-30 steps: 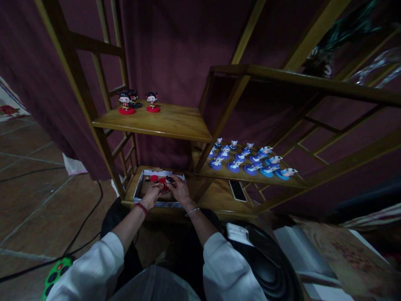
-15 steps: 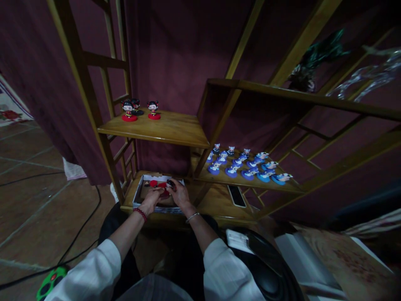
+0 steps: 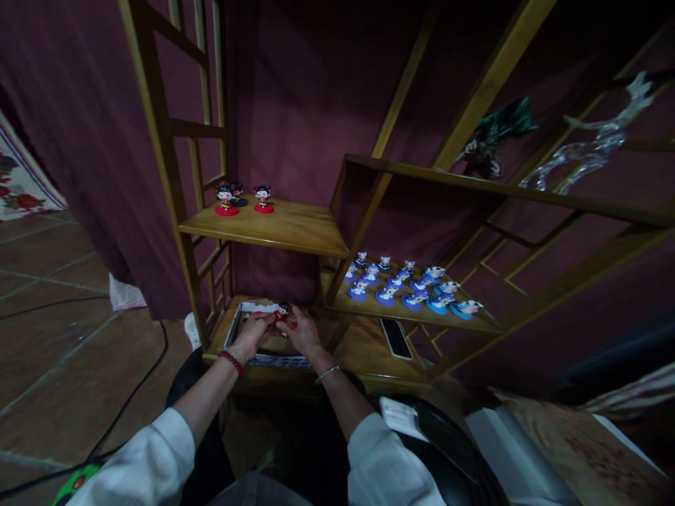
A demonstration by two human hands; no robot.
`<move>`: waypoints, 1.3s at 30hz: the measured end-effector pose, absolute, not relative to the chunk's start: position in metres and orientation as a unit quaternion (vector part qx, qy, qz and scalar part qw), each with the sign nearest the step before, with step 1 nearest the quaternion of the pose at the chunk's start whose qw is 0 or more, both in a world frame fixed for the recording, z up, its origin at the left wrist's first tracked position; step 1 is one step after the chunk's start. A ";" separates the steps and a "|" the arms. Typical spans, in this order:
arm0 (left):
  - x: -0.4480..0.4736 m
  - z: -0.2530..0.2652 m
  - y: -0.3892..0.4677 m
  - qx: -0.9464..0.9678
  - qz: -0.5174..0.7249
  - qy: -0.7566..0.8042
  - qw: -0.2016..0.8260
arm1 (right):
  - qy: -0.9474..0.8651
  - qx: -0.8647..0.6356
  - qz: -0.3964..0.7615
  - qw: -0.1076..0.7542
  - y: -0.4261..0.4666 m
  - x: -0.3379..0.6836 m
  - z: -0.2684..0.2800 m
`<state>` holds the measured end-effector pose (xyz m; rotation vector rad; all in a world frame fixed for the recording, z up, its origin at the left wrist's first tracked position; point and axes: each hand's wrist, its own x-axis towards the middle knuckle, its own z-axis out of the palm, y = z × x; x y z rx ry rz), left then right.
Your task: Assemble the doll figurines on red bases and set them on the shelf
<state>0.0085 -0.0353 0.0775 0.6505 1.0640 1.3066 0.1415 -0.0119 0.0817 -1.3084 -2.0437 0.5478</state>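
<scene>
Over a shallow cardboard box (image 3: pixel 240 318) on the low shelf, both hands meet at a small figurine (image 3: pixel 283 309) with black hair and a red body. My left hand (image 3: pixel 256 333) has its fingers closed on the figurine's left side. From the right, my right hand (image 3: pixel 304 333) grips it too, thumb near its lower part. Red pieces lie in the box, partly hidden by my hands. Up on the left shelf stand similar black-haired figurines on bases: one in front (image 3: pixel 226 199), one behind it, and another (image 3: pixel 263 199) to the right.
Several purple and blue figurines (image 3: pixel 387 295) stand in rows on the middle shelf (image 3: pixel 337 301). A phone (image 3: pixel 396 339) lies on the low shelf, right of the box. A clear deer-shaped ornament (image 3: pixel 585 151) and a green ornament (image 3: pixel 500 130) are higher up. Cables (image 3: pixel 138 383) cross the floor.
The figurine between my hands has been turned more upright and raised slightly toward the box's far edge. My head view has shifted a little, so the shelves appear slightly lower.
</scene>
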 end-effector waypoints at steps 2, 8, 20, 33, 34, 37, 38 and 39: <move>0.009 0.084 -0.039 0.285 0.569 0.465 0.615 | -0.780 -0.501 0.202 0.315 -0.016 0.140 0.088; 0.008 0.101 -0.049 0.287 0.579 0.465 0.605 | -0.791 -0.482 0.184 0.330 -0.025 0.139 0.106; 0.004 0.131 -0.063 0.319 0.579 0.458 0.594 | -0.806 -0.431 0.178 0.363 -0.034 0.140 0.128; 0.002 0.166 -0.084 0.378 0.557 0.459 0.580 | -0.793 -0.418 0.234 0.376 -0.048 0.144 0.158; 0.002 0.169 -0.085 0.384 0.553 0.458 0.580 | -0.795 -0.414 0.234 0.376 -0.048 0.144 0.160; -0.001 0.178 -0.089 0.412 0.537 0.452 0.581 | -0.803 -0.398 0.237 0.376 -0.051 0.147 0.170; -0.002 0.181 -0.091 0.423 0.531 0.449 0.581 | -0.805 -0.390 0.239 0.378 -0.052 0.148 0.174; -0.003 0.183 -0.092 0.433 0.528 0.446 0.579 | -0.807 -0.382 0.241 0.380 -0.053 0.149 0.177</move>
